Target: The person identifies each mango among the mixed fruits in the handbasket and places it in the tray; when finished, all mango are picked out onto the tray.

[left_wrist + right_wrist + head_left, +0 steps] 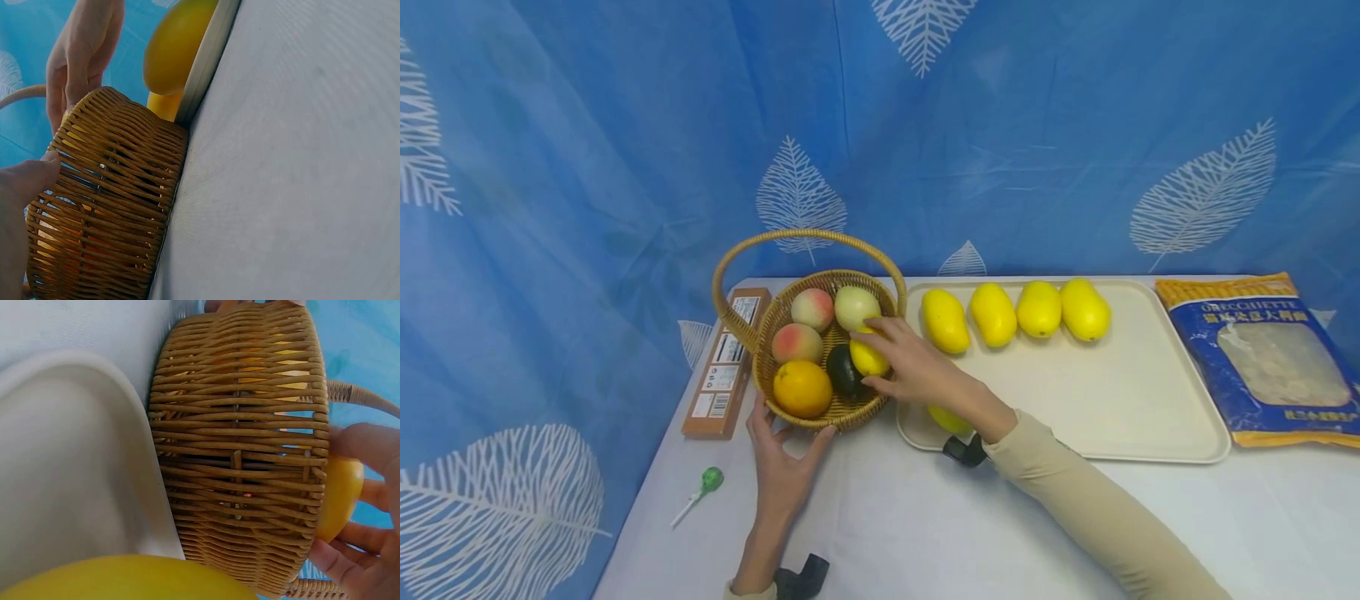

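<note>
A round wicker basket (842, 419) with a tall hoop handle stands left of centre. In it lie two blushed peaches (812, 309), a pale green round fruit (857, 309), an orange (802, 389) and a dark green avocado-like fruit (844, 372). My right hand (917, 367) reaches over the basket's right rim and grips a yellow mango (868, 358) beside the dark fruit. The right wrist view shows this mango (340, 494) at rim height, fingers and thumb round it. My left hand (784, 467) holds the basket's near wall from outside, its thumb (37, 178) against the weave near the rim.
Right of the basket, a cream tray (1120, 400) bears a row of several mangoes (992, 314) and another, partly hidden under my right forearm. A blue pasta bag (1270, 358) lies at far right. Left are a brown box (722, 367) and a green lollipop (711, 479).
</note>
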A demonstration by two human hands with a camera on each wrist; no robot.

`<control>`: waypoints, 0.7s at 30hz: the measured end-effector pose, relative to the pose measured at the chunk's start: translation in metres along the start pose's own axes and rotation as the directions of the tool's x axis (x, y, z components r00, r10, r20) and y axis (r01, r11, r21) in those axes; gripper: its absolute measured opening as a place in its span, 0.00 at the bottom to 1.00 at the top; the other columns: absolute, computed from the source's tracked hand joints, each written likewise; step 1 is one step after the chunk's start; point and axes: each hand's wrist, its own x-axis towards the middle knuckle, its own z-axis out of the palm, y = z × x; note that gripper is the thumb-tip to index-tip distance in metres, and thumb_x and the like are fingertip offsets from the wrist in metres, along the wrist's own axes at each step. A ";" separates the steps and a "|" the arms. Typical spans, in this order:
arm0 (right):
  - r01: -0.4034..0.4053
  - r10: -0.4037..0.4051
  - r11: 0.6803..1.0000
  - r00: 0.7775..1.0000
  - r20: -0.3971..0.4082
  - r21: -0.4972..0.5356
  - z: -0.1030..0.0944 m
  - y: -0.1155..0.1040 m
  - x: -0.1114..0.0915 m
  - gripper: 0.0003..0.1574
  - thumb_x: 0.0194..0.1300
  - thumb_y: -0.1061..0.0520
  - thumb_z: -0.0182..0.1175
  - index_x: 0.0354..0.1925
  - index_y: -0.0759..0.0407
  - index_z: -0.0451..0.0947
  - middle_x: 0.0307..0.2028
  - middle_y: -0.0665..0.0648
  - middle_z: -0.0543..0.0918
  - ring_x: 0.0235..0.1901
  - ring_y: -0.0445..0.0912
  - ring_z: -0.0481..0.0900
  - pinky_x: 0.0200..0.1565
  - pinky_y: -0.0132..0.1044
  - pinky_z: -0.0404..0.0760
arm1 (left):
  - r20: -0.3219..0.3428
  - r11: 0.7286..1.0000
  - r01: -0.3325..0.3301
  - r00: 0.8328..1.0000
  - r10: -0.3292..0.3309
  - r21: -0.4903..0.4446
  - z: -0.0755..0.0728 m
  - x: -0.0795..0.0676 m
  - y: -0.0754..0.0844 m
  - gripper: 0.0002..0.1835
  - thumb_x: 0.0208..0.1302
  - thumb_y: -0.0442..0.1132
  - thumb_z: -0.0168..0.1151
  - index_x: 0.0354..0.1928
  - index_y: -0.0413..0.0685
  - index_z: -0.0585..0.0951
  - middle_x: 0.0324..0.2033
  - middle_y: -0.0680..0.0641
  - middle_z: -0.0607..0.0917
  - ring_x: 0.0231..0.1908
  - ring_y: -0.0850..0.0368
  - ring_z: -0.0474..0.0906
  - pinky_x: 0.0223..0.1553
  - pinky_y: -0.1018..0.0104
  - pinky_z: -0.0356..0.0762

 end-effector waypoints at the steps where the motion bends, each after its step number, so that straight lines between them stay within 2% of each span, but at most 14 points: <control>1: 0.006 -0.006 1.000 1.000 -0.004 -0.003 0.000 0.000 0.000 0.39 0.62 0.48 0.67 0.68 0.54 0.67 0.67 0.63 0.66 0.66 0.56 0.65 0.63 0.50 0.75 | 0.000 1.000 0.000 1.000 0.000 0.002 0.000 0.000 0.000 0.59 0.52 0.41 0.76 0.77 0.52 0.45 0.71 0.42 0.54 0.69 0.46 0.60 0.58 0.51 0.71; 6: 0.049 -0.050 0.998 0.999 -0.014 -0.038 -0.001 0.002 0.000 0.36 0.62 0.50 0.67 0.66 0.54 0.70 0.65 0.62 0.70 0.63 0.55 0.67 0.62 0.48 0.75 | 0.000 1.000 0.008 1.000 -0.008 0.006 0.000 0.000 0.001 0.59 0.52 0.42 0.76 0.77 0.52 0.45 0.71 0.42 0.54 0.68 0.46 0.60 0.58 0.51 0.71; 9: 0.105 -0.107 0.994 0.994 -0.036 -0.041 -0.002 0.003 -0.003 0.35 0.62 0.48 0.67 0.65 0.55 0.71 0.63 0.61 0.72 0.62 0.54 0.68 0.62 0.47 0.75 | -0.001 1.000 0.006 1.000 -0.006 0.002 0.000 -0.001 0.001 0.59 0.52 0.42 0.76 0.77 0.51 0.45 0.71 0.41 0.54 0.68 0.45 0.60 0.58 0.50 0.71; 15: 0.266 -0.269 0.963 0.960 -0.084 -0.037 -0.006 -0.002 -0.010 0.35 0.61 0.46 0.67 0.63 0.55 0.74 0.63 0.57 0.75 0.60 0.53 0.70 0.63 0.45 0.74 | -0.009 1.000 -0.026 1.000 0.026 -0.011 0.000 -0.001 -0.002 0.59 0.52 0.40 0.76 0.77 0.50 0.45 0.71 0.40 0.54 0.68 0.44 0.61 0.57 0.50 0.72; 17: 0.287 -0.288 0.958 0.955 -0.076 -0.017 -0.006 -0.004 -0.012 0.35 0.61 0.45 0.68 0.63 0.53 0.74 0.65 0.57 0.73 0.63 0.55 0.69 0.66 0.48 0.71 | -0.011 0.999 -0.037 0.999 0.037 -0.016 0.001 -0.001 -0.003 0.59 0.52 0.40 0.76 0.77 0.49 0.45 0.71 0.40 0.54 0.68 0.43 0.61 0.56 0.50 0.71; 21: 0.268 -0.265 0.962 0.963 -0.056 0.056 -0.005 -0.009 -0.016 0.30 0.63 0.45 0.66 0.62 0.51 0.75 0.69 0.61 0.68 0.69 0.59 0.63 0.70 0.53 0.65 | -0.011 0.999 -0.046 0.999 0.046 -0.026 0.002 -0.001 -0.004 0.58 0.52 0.39 0.76 0.77 0.50 0.45 0.71 0.40 0.55 0.68 0.44 0.61 0.57 0.49 0.71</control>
